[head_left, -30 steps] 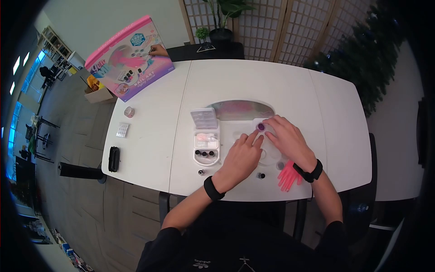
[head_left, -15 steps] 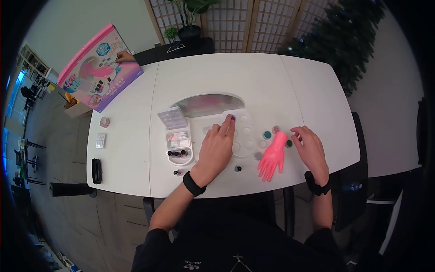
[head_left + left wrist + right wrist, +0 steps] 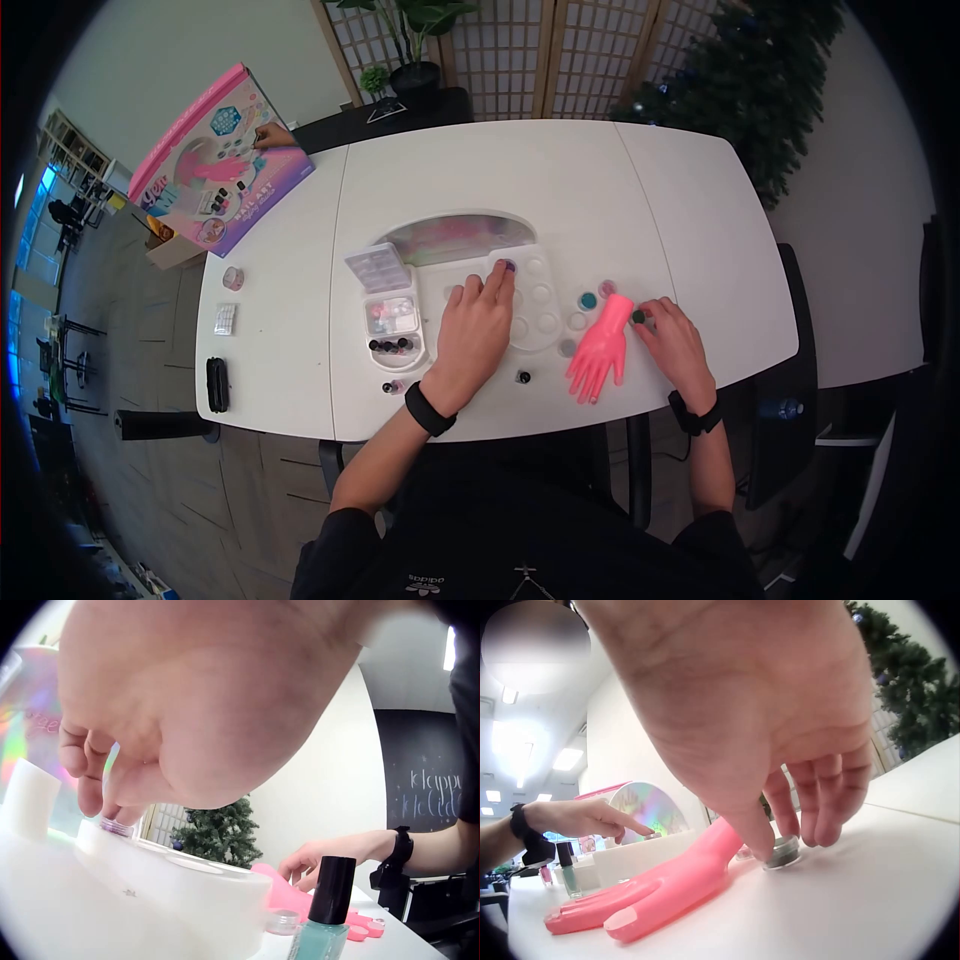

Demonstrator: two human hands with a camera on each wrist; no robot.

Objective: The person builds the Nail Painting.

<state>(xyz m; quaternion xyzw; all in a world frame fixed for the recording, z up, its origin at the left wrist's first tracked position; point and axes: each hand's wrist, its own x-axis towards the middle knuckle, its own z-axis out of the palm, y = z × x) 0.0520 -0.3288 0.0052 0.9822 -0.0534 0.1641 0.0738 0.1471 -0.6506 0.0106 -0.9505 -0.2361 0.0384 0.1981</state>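
My left hand [image 3: 475, 325] reaches over the white nail-art tray [image 3: 535, 335], its index fingertip resting on a small jar of purple glitter [image 3: 116, 827] in one of the tray's round wells. At the right, my right hand [image 3: 675, 340] pinches a small clear jar of dark green glitter [image 3: 783, 853] between thumb and fingers, low at the tabletop. Between the tray and that hand lies a pink model hand [image 3: 600, 350], its fingers toward the near edge. Teal [image 3: 587, 301] and pink [image 3: 607, 288] glitter jars sit just beyond it.
An open-lidded compartment box [image 3: 392, 315] with dark-capped bottles forms the tray's left side; a curved mirror [image 3: 455, 238] stands behind. A nail polish bottle [image 3: 328, 915] stands in front. A pink kit box [image 3: 225, 165], a black case [image 3: 217, 384] and a small round container [image 3: 233, 278] are at the left.
My right hand left the tray for the right side of the table, then closed in on the green jar. The left fingers stayed at the purple jar. The head view shifted.
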